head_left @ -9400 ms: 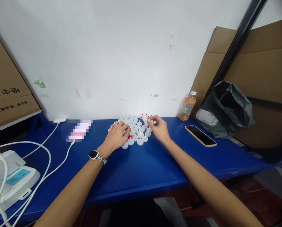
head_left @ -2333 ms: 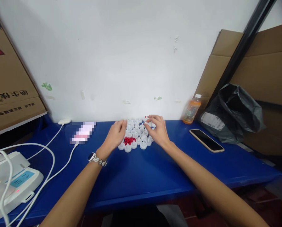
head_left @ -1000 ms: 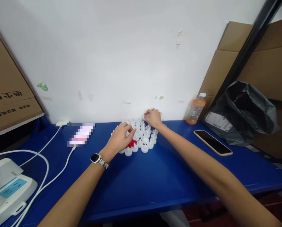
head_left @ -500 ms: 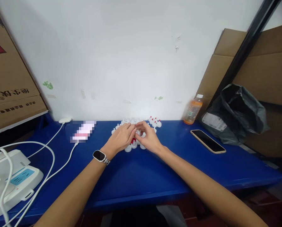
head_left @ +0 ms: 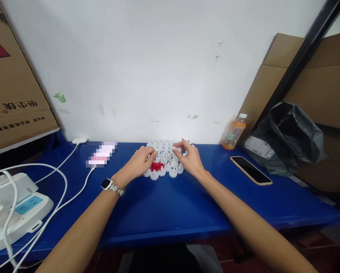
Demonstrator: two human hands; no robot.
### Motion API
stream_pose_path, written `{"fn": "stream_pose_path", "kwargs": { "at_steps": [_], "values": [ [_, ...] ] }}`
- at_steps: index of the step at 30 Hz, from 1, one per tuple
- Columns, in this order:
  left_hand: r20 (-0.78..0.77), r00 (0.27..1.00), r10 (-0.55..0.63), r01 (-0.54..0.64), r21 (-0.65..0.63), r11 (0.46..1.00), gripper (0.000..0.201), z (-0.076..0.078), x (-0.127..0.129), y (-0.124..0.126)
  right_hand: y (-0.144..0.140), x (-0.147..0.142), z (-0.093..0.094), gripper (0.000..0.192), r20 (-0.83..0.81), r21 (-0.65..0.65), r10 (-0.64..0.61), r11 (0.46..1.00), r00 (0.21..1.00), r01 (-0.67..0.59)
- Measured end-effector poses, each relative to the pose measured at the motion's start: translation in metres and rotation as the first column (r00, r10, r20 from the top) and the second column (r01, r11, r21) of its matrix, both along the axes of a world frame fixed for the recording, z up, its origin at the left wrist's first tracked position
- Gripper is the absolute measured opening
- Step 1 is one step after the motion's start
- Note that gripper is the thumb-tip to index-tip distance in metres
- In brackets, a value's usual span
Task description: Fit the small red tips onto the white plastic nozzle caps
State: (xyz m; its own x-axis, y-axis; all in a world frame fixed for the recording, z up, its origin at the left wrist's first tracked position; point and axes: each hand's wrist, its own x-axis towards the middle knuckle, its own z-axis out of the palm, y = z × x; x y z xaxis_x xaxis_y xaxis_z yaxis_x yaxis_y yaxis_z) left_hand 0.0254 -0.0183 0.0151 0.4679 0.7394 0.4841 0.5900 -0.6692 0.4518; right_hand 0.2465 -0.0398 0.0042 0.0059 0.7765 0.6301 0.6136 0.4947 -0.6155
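On the blue surface (head_left: pixel 170 204), the left hand (head_left: pixel 138 163) pinches at the small red pieces (head_left: pixel 156 166), fingers narrow. Better to lift one piece at a time. The right hand (head_left: pixel 190 159), fingers curled, touches the white caps (head_left: pixel 166 151) beyond; whether it holds one I cannot tell.

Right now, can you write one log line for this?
left hand: at red bits | right hand: on white caps | blue table

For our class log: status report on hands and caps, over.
Left hand at the red bits, grip unclear. Right hand on the white caps, grip unclear. Phone off right, apart.
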Motion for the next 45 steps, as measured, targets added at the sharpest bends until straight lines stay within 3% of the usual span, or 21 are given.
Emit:
{"fn": "stream_pose_path", "kwargs": {
  "at_steps": [3,7,10,14,18,21,27,33,37,42,45],
  "values": [
    [-0.172,0.983,-0.060,0.059,-0.015,0.998,0.032,-0.011,-0.005,0.005,0.007,0.003,-0.003,0.012,-0.016,0.022,-0.017,1.000,1.000,0.018],
    [-0.139,0.986,-0.089,0.081,-0.061,0.995,0.034,-0.012,-0.001,0.005,0.025,0.022,-0.005,0.017,-0.014,-0.004,-0.179,0.984,0.984,0.179],
    [-0.097,0.990,-0.097,0.092,-0.058,0.994,0.033,-0.008,0.008,0.005,0.047,0.042,-0.004,0.018,0.022,-0.094,-0.189,0.977,0.982,0.191],
    [-0.131,0.985,-0.112,0.113,-0.004,0.994,0.032,-0.004,0.026,0.012,0.083,0.052,0.000,0.018,0.258,-0.160,-0.221,0.950,0.940,0.267],
    [-0.175,0.977,-0.119,0.127,0.037,0.991,0.029,-0.005,0.039,0.020,0.113,0.045,0.003,0.021,0.563,-0.167,-0.213,0.917,0.798,0.362],
    [-0.150,0.983,-0.106,0.112,0.036,0.993,0.030,-0.009,0.040,0.020,0.124,0.041,0.003,0.018,0.629,-0.195,-0.169,0.911,0.759,0.364],
    [-0.159,0.980,-0.121,0.129,0.037,0.991,0.029,-0.013,0.035,0.016,0.122,0.045,0.002,0.021,0.635,-0.214,-0.172,0.898,0.753,0.386],
    [-0.163,0.980,-0.111,0.121,0.051,0.991,0.031,-0.002,0.044,0.016,0.122,0.040,0.001,0.019,0.604,-0.262,-0.163,0.884,0.780,0.387],
    [-0.172,0.978,-0.122,0.137,0.080,0.987,0.031,0.004,0.050,0.019,0.119,0.045,0.003,0.032,0.549,-0.306,-0.136,0.885,0.824,0.350],
    [-0.129,0.980,-0.151,0.162,0.080,0.984,0.033,0.012,0.065,0.019,0.088,0.077,-0.003,0.032,0.522,-0.207,-0.271,0.879,0.808,0.429],
    [-0.122,0.978,-0.169,0.180,0.085,0.980,0.033,0.013,0.079,0.013,0.070,0.087,-0.014,0.032,0.557,-0.148,-0.277,0.895,0.783,0.422]
  ]
}}
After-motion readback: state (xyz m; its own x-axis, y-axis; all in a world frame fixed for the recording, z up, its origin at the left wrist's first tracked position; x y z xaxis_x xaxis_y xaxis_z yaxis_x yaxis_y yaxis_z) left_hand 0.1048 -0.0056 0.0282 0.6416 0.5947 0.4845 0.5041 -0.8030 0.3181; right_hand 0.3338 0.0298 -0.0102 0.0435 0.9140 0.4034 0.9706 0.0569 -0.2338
